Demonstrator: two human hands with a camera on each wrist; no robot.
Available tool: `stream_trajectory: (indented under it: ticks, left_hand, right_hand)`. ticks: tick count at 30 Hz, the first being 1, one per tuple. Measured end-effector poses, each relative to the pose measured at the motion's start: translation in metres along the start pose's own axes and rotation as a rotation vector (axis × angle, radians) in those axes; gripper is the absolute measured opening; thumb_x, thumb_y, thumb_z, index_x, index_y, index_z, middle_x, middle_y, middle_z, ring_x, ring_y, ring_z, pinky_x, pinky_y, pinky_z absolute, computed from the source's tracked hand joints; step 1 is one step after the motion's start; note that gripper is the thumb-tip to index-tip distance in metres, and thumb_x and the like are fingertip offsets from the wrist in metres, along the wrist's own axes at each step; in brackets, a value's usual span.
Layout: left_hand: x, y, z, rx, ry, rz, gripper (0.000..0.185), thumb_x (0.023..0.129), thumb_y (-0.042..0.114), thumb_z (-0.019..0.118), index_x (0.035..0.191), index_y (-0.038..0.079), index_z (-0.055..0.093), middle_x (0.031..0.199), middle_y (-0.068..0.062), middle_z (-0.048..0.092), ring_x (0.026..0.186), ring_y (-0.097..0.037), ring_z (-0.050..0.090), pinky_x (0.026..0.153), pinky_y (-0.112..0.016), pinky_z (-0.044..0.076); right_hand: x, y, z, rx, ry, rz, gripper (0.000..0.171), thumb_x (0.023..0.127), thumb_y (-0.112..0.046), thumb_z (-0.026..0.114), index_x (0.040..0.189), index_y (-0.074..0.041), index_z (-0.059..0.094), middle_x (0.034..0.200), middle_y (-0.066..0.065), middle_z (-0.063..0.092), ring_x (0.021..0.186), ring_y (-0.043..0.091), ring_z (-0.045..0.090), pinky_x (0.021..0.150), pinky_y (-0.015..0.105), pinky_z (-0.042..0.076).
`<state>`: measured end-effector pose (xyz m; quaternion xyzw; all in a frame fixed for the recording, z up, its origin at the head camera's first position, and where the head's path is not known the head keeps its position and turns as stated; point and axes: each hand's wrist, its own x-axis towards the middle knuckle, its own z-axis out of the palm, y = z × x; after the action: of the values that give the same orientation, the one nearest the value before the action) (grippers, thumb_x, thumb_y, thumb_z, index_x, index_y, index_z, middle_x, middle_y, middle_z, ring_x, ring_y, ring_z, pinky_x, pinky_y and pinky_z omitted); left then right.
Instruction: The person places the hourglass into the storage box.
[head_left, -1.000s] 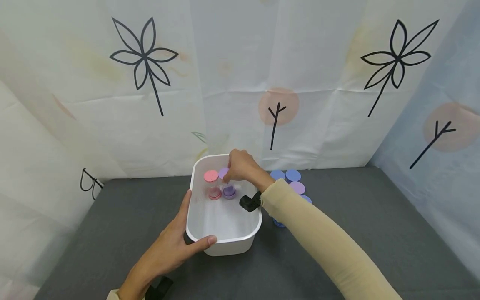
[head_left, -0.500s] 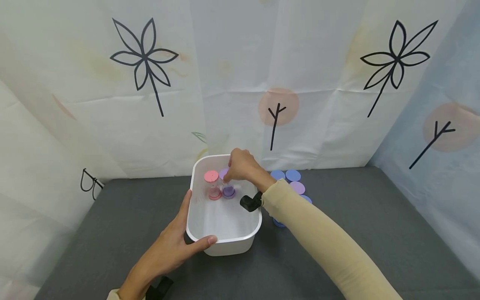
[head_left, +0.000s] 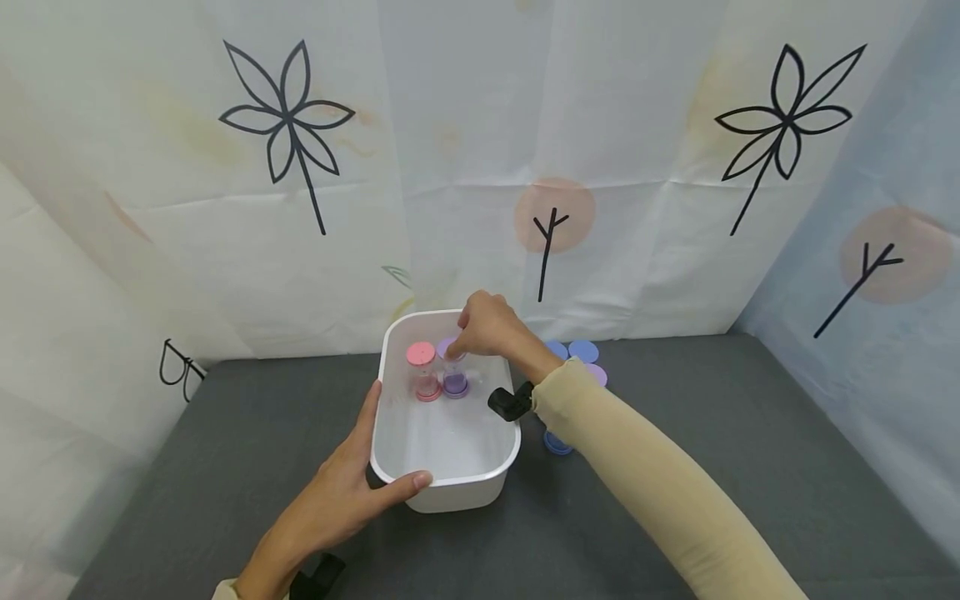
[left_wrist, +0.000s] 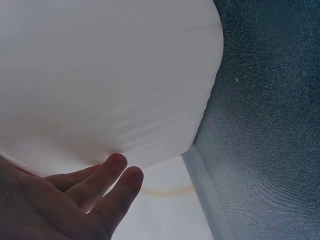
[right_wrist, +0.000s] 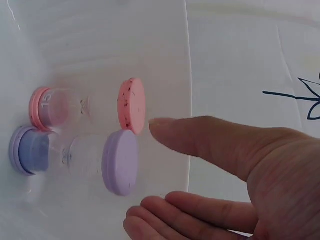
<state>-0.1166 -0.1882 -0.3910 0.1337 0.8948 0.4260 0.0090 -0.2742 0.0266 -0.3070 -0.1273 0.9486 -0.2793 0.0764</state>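
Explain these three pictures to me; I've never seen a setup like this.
No machine here: a person wears three cameras. The head view looks down at a grey table. The left hand holds the rim of a white tub; its wrist camera shows the tub's side close up. The right hand is at the top of a purple sand timer standing beside a pink one in the tub. That wrist's camera shows the fingers open, just off the purple cap. More blue and purple timers stand on the table to the tub's right.
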Motion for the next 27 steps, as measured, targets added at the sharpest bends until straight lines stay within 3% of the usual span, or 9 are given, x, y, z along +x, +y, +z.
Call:
stream_trajectory:
  ticks: [6, 13, 20, 27]
  left_hand:
    - [0.001, -0.001, 0.000, -0.003, -0.005, -0.001, 0.118, 0.084, 0.053, 0.079, 0.163, 0.031, -0.005, 0.164, -0.004, 0.028, 0.138, -0.029, 0.042, 0.104, -0.061, 0.037]
    - [0.001, -0.001, 0.001, -0.016, -0.004, 0.018, 0.118, 0.084, 0.053, 0.079, 0.163, 0.031, -0.005, 0.164, -0.004, 0.026, 0.140, -0.028, 0.040, 0.105, -0.061, 0.036]
    - [0.001, 0.000, 0.000, -0.013, 0.001, 0.021, 0.118, 0.084, 0.052, 0.080, 0.164, 0.030, -0.004, 0.164, -0.005, 0.028, 0.139, -0.028, 0.041, 0.104, -0.061, 0.036]
    - [0.000, -0.001, 0.000, -0.016, 0.008, 0.032, 0.118, 0.084, 0.052, 0.080, 0.164, 0.030, -0.003, 0.164, -0.005, 0.029, 0.139, -0.028, 0.041, 0.105, -0.060, 0.036]
  right_hand:
    - [-0.002, 0.004, -0.006, 0.065, -0.028, -0.061, 0.045, 0.074, -0.023, 0.091, 0.109, 0.001, 0.078, 0.108, 0.009, 0.073, 0.102, 0.025, 0.062, 0.086, 0.036, 0.052]
    - [-0.011, 0.010, -0.019, 0.215, -0.055, -0.081, 0.056, 0.074, -0.024, 0.091, 0.120, 0.001, 0.073, 0.103, 0.004, 0.074, 0.100, 0.017, 0.067, 0.087, 0.032, 0.054]
    - [-0.029, 0.021, -0.032, 0.331, -0.029, -0.134, 0.050, 0.075, -0.023, 0.091, 0.116, -0.001, 0.074, 0.106, 0.007, 0.075, 0.099, 0.017, 0.070, 0.086, 0.033, 0.055]
    - [-0.053, 0.038, -0.046, 0.423, -0.031, -0.172, 0.053, 0.078, -0.021, 0.089, 0.122, 0.000, 0.070, 0.110, 0.009, 0.073, 0.102, 0.020, 0.071, 0.089, 0.036, 0.055]
